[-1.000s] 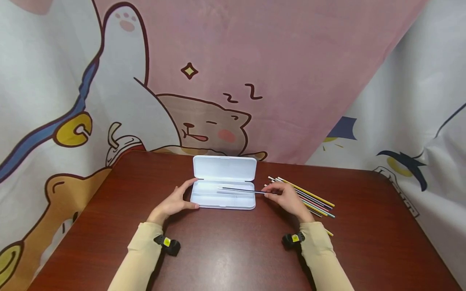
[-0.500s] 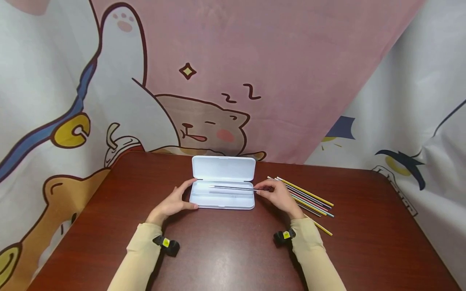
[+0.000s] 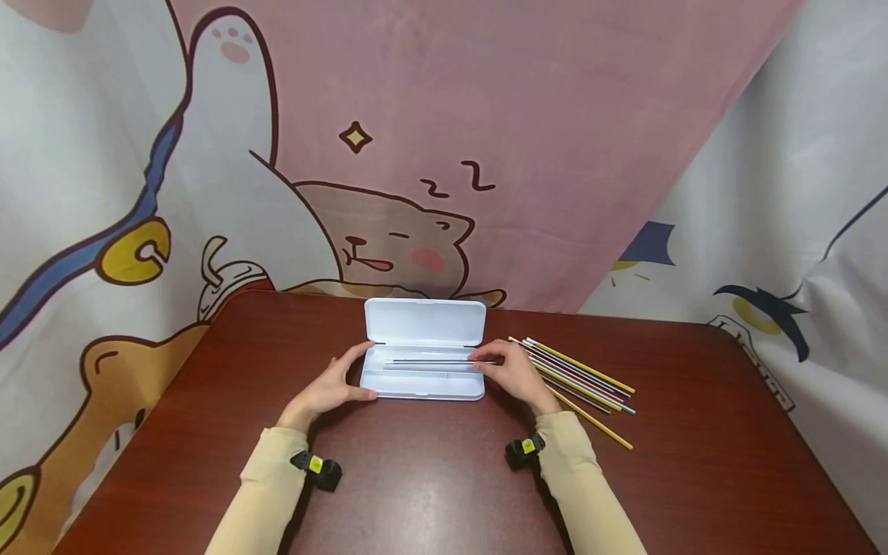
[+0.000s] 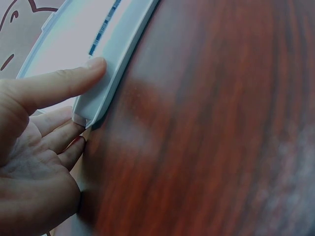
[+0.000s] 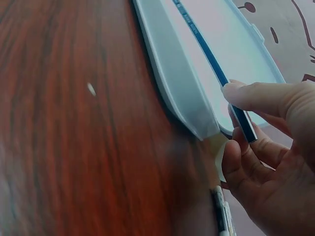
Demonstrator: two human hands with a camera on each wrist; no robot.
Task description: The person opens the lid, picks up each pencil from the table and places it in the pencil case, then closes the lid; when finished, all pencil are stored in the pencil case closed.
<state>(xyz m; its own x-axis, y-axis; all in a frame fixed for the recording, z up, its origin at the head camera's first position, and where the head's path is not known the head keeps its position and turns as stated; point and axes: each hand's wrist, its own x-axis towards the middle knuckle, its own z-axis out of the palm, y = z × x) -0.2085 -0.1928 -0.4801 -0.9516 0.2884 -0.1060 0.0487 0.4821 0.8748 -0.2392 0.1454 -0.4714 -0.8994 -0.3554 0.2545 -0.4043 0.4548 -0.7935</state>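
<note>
An open white pencil case [image 3: 423, 385] lies on the table, its lid [image 3: 425, 322] raised at the back. At its left end my left hand [image 3: 327, 389] holds the case, thumb on the front corner and forefinger by the hinge; in the left wrist view the thumb lies on the rim [image 4: 110, 81]. My right hand [image 3: 512, 371] pinches a dark blue pencil [image 5: 209, 51] near its flat end, between thumb and fingers. That pencil lies level over the case's rear compartment, its other end pointing left. Whether it touches the case floor, I cannot tell.
To the right of the case, several pencils [image 3: 590, 375] in yellow, black, red and other colours lie in a slanted bundle. One yellow pencil [image 3: 597, 421] sits apart, nearer the front. A patterned cloth [image 3: 555, 154] hangs behind the table [image 3: 416, 478].
My right hand has moved left with the dark blue pencil, from beside the bundle to the case's right end. The left hand has stayed on the case.
</note>
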